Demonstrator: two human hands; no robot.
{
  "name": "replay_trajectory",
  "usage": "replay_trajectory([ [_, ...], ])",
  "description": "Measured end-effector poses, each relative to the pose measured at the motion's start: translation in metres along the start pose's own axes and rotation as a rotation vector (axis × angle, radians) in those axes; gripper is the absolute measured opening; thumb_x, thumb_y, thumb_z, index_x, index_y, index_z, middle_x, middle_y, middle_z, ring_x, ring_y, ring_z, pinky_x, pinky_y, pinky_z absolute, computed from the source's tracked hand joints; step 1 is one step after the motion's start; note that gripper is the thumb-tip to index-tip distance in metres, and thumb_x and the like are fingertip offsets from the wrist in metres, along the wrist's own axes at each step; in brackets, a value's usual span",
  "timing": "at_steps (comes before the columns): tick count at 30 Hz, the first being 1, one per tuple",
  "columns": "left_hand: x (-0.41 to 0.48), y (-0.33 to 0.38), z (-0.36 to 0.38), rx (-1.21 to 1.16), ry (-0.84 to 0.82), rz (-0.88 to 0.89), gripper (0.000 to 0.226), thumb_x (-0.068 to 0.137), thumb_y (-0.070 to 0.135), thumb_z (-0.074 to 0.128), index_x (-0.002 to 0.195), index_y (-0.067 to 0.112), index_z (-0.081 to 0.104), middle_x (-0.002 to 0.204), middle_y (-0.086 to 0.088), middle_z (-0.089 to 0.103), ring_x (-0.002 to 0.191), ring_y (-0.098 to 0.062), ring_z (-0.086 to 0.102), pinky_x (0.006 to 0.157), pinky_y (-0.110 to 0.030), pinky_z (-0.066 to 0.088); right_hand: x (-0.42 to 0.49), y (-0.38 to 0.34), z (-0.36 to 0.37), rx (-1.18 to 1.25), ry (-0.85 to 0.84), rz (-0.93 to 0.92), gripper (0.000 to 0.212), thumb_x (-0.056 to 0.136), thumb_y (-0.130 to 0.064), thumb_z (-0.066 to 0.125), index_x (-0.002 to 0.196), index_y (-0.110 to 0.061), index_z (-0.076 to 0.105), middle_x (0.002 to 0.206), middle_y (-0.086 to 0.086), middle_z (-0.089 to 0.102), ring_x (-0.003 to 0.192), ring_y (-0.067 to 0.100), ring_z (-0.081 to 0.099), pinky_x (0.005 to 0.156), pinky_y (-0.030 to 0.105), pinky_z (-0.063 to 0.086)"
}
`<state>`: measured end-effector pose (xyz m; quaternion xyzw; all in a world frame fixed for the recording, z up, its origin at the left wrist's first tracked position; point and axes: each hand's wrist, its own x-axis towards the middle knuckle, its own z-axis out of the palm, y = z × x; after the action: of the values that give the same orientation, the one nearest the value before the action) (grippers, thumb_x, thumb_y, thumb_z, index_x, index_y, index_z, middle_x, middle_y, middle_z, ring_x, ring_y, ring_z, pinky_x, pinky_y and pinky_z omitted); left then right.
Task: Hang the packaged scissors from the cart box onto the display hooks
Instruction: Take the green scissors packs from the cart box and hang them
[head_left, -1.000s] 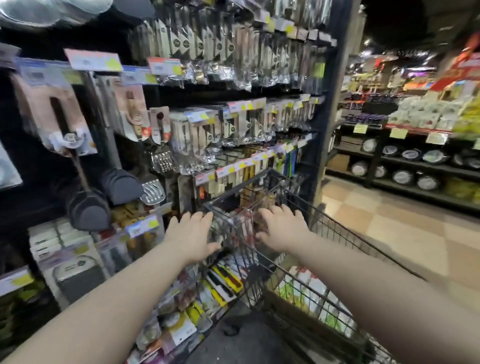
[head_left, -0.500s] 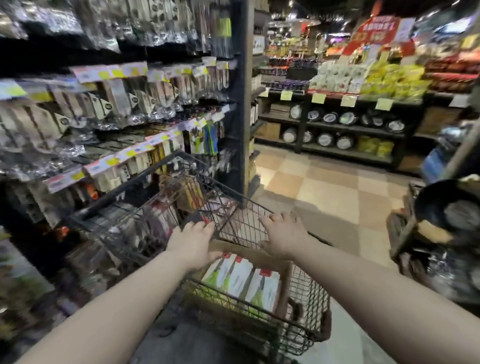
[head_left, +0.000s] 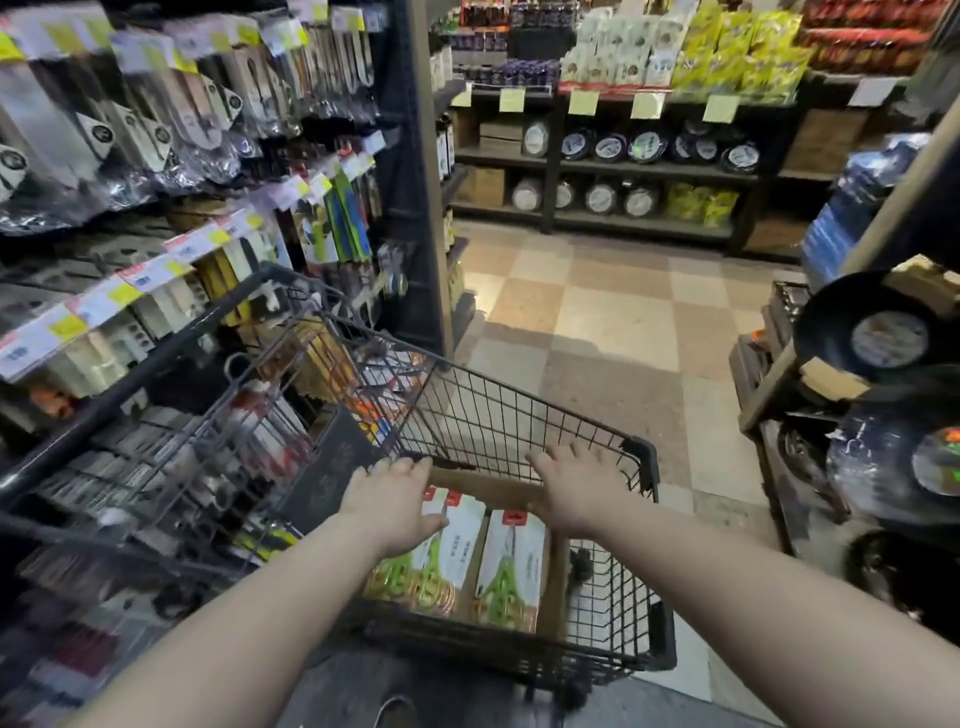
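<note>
The fingers of the left hand (head_left: 390, 501) are spread wide and flat, palm down, and nothing is held in them. Its fingertips (head_left: 415, 464) are seen over the far edge of a cardboard box (head_left: 555, 582), while the thumb is laid across the top of the packaged scissors (head_left: 511, 564); whether the pack is actually touched cannot be told. The fingers of the right hand (head_left: 576, 486) are likewise splayed open and empty, and are seen over the far right corner of the box, near the mesh wall.

2 rows of packaged scissors are seen lying in the box: white cards with red tops and green handles at the near end. The box is set in the basket of a black wire cart (head_left: 519, 415), toward its right side.

To the left of the cart, display hooks (head_left: 171, 156) are filled with hanging kitchen utensils, with price tags (head_left: 124, 291) in white and yellow along their fronts; this side is blurred. Beyond the cart a checkered floor (head_left: 613, 322) is seen, and dark pans (head_left: 878, 332) are stacked at the right.
</note>
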<state>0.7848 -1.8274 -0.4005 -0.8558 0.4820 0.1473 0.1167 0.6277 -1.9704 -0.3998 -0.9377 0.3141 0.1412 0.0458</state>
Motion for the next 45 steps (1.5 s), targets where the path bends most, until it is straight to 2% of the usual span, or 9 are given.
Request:
replay_trajectory([
  [7,0.074,-0.059,0.026,-0.024,-0.128,0.102,0.085,0.089,0.062,0.046,0.154,0.019,0.013,0.160,-0.005,0.022,0.146,-0.028,0.021,0.117,-0.049,0.020,0.059,-0.025,0.023,0.077,-0.120,0.154,0.065,0.088,-0.050,0.050,0.143,-0.024,0.029,0.146,0.006,0.041,0.136,0.030,0.033,0.110,0.051,0.027],
  [14,0.134,-0.091,0.058,-0.018,-0.247,0.177,0.078,0.088,0.057,0.051,0.151,0.021,0.021,0.153,-0.005,0.036,0.140,-0.029,0.033,0.112,-0.046,0.029,0.090,-0.046,0.069,0.173,-0.289,0.289,0.065,0.089,-0.046,0.052,0.145,-0.024,0.027,0.151,0.006,0.035,0.140,0.028,0.029,0.112,0.051,0.024],
  [21,0.173,-0.087,0.112,-0.064,-0.417,0.174,0.084,0.087,0.057,0.051,0.153,0.018,0.016,0.149,-0.007,0.040,0.132,-0.029,0.043,0.103,-0.045,0.042,0.115,-0.037,0.110,0.221,-0.425,0.363,0.061,0.088,-0.044,0.054,0.142,-0.024,0.031,0.145,0.007,0.041,0.134,0.029,0.037,0.109,0.049,0.029],
  [24,0.186,-0.083,0.138,-0.123,-0.460,0.130,0.082,0.084,0.055,0.057,0.151,0.022,0.022,0.148,-0.005,0.043,0.129,-0.027,0.046,0.101,-0.044,0.044,0.131,-0.030,0.133,0.229,-0.471,0.369,0.062,0.089,-0.044,0.053,0.142,-0.024,0.030,0.145,0.007,0.041,0.132,0.029,0.039,0.106,0.047,0.033],
  [29,0.203,-0.074,0.185,-0.207,-0.547,0.026,0.092,0.086,0.053,0.058,0.155,0.019,0.007,0.154,-0.005,0.031,0.137,-0.027,0.037,0.106,-0.045,0.038,0.159,-0.017,0.177,0.286,-0.565,0.364,0.063,0.091,-0.041,0.051,0.145,-0.021,0.026,0.147,0.008,0.035,0.132,0.030,0.038,0.104,0.044,0.036],
  [32,0.216,-0.071,0.212,-0.266,-0.561,-0.020,0.093,0.085,0.049,0.063,0.154,0.020,0.009,0.151,-0.005,0.034,0.135,-0.028,0.040,0.104,-0.046,0.042,0.173,-0.014,0.206,0.335,-0.611,0.375,0.063,0.091,-0.039,0.053,0.145,-0.021,0.026,0.145,0.009,0.037,0.131,0.031,0.040,0.106,0.045,0.038],
  [35,0.230,-0.075,0.238,-0.341,-0.588,-0.080,0.093,0.084,0.045,0.066,0.153,0.017,0.010,0.156,-0.008,0.026,0.139,-0.030,0.034,0.109,-0.046,0.038,0.186,-0.011,0.234,0.384,-0.653,0.408,0.064,0.091,-0.035,0.054,0.145,-0.021,0.025,0.145,0.010,0.037,0.129,0.032,0.042,0.104,0.046,0.040],
  [41,0.253,-0.076,0.279,-0.475,-0.597,-0.255,0.093,0.090,0.043,0.061,0.155,0.012,0.003,0.162,-0.009,0.007,0.147,-0.031,0.019,0.118,-0.042,0.025,0.201,-0.007,0.281,0.502,-0.671,0.534,0.068,0.091,-0.027,0.054,0.148,-0.020,0.017,0.153,0.010,0.021,0.131,0.035,0.039,0.104,0.045,0.041],
  [45,0.267,-0.074,0.296,-0.632,-0.567,-0.388,0.092,0.087,0.043,0.065,0.154,0.009,0.013,0.159,-0.012,0.019,0.144,-0.032,0.026,0.116,-0.040,0.027,0.205,-0.008,0.300,0.603,-0.607,0.633,0.076,0.090,-0.024,0.055,0.150,-0.024,0.008,0.158,0.010,0.007,0.134,0.036,0.035,0.106,0.048,0.039],
])
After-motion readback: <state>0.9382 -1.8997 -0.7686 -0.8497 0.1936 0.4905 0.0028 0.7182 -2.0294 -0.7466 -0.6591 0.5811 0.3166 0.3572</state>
